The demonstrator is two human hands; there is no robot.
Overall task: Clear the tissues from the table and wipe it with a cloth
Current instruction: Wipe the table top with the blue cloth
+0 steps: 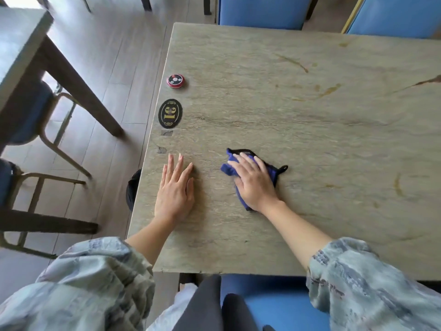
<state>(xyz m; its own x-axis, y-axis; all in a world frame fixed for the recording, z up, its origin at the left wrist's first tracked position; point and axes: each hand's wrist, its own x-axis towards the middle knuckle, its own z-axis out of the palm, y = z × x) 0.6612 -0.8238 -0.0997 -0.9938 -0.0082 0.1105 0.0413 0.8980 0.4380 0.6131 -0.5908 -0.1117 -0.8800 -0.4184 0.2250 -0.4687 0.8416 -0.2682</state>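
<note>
Right hand (253, 181) flat on blue cloth (272, 169), fingers (244, 156) straight, pressing it onto table (310, 130). Left hand (175, 189) just left of cloth, palm down on table, fingers (170, 161) spread, holding nothing. Brown stains (322, 93) beyond cloth.

Looks like a restaurant or cafe dining room. Table number plaque (170, 113), red call button (175, 81), blue chairs (262, 10) around several tables.
</note>
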